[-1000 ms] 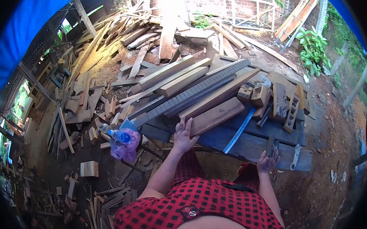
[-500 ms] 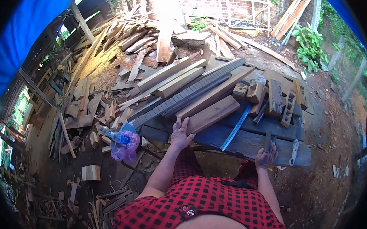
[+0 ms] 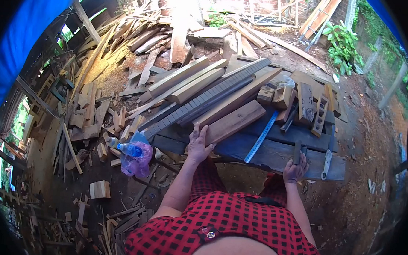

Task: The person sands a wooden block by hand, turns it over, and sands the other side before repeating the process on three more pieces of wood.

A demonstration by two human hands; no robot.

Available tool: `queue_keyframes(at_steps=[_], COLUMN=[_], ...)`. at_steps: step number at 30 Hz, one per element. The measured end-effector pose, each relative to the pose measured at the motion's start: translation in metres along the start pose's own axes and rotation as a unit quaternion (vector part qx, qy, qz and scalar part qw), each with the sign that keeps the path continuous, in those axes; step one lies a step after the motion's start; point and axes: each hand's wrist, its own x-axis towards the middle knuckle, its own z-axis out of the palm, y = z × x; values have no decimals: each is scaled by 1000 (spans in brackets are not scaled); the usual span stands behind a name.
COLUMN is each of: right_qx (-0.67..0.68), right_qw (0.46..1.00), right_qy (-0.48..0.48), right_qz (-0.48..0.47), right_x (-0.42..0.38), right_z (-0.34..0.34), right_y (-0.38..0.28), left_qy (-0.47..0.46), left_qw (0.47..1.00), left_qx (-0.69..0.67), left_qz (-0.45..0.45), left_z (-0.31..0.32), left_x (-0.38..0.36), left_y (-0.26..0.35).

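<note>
My left hand [image 3: 199, 146] grips the near left end of a reddish-brown wooden plank [image 3: 236, 122], with its fingers over the end and the thumb along the front side. The plank lies slanted on the dark workbench [image 3: 276, 154]. At the bench's front edge, my right hand [image 3: 296, 169] is closed around a short dark bar [image 3: 297, 152] that stands up out of the fingers; its kind cannot be made out. Between the hands lies a blue-white measuring strip [image 3: 261, 139]. A pale, worn knife-shaped tool [image 3: 326, 164] rests just right of my right hand.
Behind the plank lie longer beams [image 3: 235, 97] and a strip marked with crosswise lines [image 3: 210, 100]. Wood blocks [image 3: 306, 103] crowd the bench's right side. A plastic bottle [image 3: 130, 150] with pink plastic [image 3: 136, 165] sits at the left. Offcuts and a timber pile [image 3: 148, 39] cover the ground.
The view has shifted slightly. Both hands keep their holds at nearly the same places, and the plank stays where it was on the bench.
</note>
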Motion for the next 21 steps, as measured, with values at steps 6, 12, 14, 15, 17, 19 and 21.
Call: queue_keyframes(at_steps=[6, 12, 14, 15, 17, 19, 21], right_qx=[24, 30, 32, 32, 22, 24, 26], right_qw=[1000, 999, 999, 999, 999, 999, 999], right_qy=[-6, -24, -30, -30, -25, -32, -41], right_qz=[1, 2, 6, 6, -7, -7, -7], right_x=[1, 0, 0, 0, 0, 0, -1], right_z=[-3, -5, -6, -6, -6, -6, -5], right_y=[0, 2, 2, 3, 3, 5, 5], left_qy=[-9, -13, -15, -14, -13, -9, 0], left_qw=[1000, 1000, 999, 999, 999, 999, 999], left_qx=[-3, 7, 11, 16, 21, 23, 31], left_qz=[-10, -26, -29, -31, -35, -30, -26], left_z=[-3, -1, 0, 0, 2, 2, 4], left_x=[0, 0, 0, 0, 0, 0, 0], left_y=[3, 7, 8, 9, 9, 9, 8])
